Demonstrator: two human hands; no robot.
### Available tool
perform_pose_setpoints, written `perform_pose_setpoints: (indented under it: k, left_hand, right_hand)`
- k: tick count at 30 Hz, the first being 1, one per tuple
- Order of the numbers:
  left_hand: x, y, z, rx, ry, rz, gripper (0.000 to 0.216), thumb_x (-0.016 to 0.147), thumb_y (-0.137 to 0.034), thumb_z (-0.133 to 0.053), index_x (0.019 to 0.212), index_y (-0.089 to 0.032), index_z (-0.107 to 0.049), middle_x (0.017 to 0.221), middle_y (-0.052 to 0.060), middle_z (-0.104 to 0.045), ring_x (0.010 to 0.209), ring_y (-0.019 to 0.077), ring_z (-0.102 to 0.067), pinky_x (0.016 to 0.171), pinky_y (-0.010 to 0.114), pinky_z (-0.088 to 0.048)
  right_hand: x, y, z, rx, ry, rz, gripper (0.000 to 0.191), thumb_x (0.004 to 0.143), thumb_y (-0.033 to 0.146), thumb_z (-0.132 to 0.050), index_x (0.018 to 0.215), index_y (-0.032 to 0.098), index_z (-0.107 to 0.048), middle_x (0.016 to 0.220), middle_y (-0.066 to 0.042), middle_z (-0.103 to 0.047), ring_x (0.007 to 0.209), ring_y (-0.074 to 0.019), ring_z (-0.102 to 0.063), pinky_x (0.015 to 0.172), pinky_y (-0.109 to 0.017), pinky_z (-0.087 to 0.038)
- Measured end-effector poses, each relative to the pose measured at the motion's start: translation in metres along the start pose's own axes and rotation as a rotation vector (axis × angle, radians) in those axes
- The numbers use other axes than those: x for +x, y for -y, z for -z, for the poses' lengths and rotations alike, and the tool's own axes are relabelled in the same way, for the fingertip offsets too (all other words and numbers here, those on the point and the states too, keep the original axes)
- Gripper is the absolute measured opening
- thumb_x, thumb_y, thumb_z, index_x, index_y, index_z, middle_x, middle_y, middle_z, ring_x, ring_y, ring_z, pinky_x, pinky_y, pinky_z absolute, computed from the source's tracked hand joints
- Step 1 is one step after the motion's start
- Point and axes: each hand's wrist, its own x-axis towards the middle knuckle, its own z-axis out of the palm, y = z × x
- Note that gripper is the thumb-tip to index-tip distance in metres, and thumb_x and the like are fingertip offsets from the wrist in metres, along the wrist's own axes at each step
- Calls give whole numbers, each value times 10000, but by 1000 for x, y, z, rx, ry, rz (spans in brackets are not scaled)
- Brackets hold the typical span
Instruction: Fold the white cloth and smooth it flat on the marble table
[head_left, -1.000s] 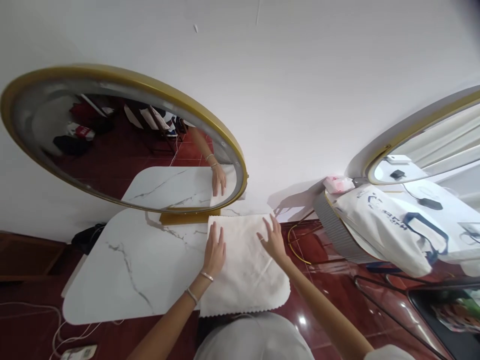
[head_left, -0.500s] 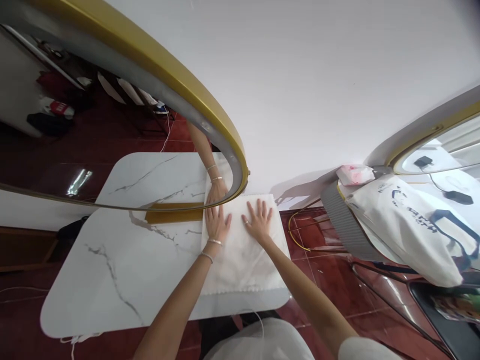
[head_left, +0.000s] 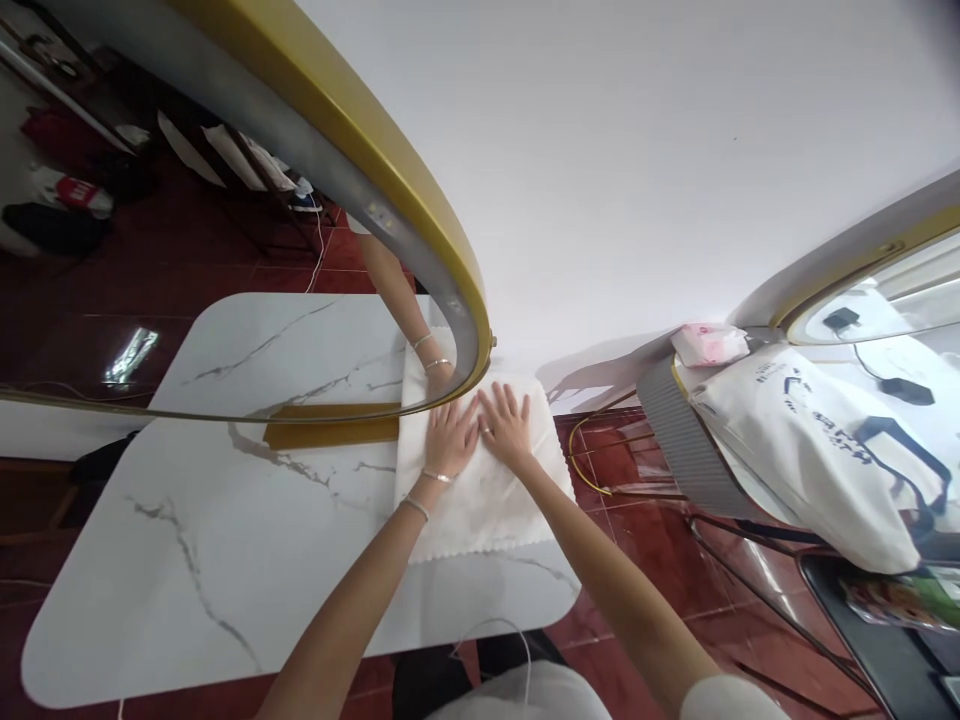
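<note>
A white cloth with a scalloped edge (head_left: 480,510) lies flat, folded into a rough square, on the right part of a white marble-patterned table (head_left: 300,570). Both palms rest on its far half. My left hand (head_left: 451,440) is open, its fingers stretched toward the wall, with bracelets at the wrist. Beside it my right hand (head_left: 507,425), wearing a ring, also lies open. The fingertips of the two hands nearly meet near the cloth's middle. Faint creases show in the cloth below the hands.
A large gold-framed mirror (head_left: 420,180) overhangs the table's far side and reflects the left arm. On the right, a grey ribbed table (head_left: 664,430) bears a printed white bag (head_left: 810,450) and a tissue pack (head_left: 709,345). A black chair (head_left: 862,610) stands near it.
My hands have come closer together on the cloth, the left moving right and the right slightly left. The cloth's near edge has shifted away from the table's front edge.
</note>
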Motion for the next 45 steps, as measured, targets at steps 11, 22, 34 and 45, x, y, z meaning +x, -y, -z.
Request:
perform_pose_setpoints:
  k: [11,22,34,45]
  left_hand:
    - [-81,-12,0,80,-21,-65,541,951,-277,-413,1488,-266,-351,1596,77,-243,1478,261,-202,1186,509,-192]
    - [16,-1,-7,12,-51,102,477,959,-331,-414,1411,-188,-467,1464,138,-469,1385,292,-391,1138,484,-314]
    - [-183,-32,3,118,-158,177,799,886,-548,-524,1545,-240,-196,1594,130,-227,1460,299,-251,1143,472,-315]
    - [-124,-17,-9,111,-161,145,753,889,-559,-511,1509,-189,-301,1582,170,-238,1473,308,-201,1167,495,-252]
  right_hand:
    - [-132,-10,2,-69,-115,-7,619,966,450,-420,1535,274,-251,1603,-91,-210,1480,-316,-150,1162,-541,-181]
    - [-9,-53,0,-81,-130,-32,587,981,472,-347,1493,185,-360,1566,-116,-307,1465,-320,-178,1159,-527,-176]
    - [-184,-15,7,-2,-190,75,621,954,366,-456,1533,308,-241,1529,-105,-365,1380,-331,-379,1059,-545,-392]
    - [-127,-39,10,-113,-126,125,574,967,434,-426,1502,245,-340,1592,-106,-241,1465,-296,-219,1155,-499,-252]
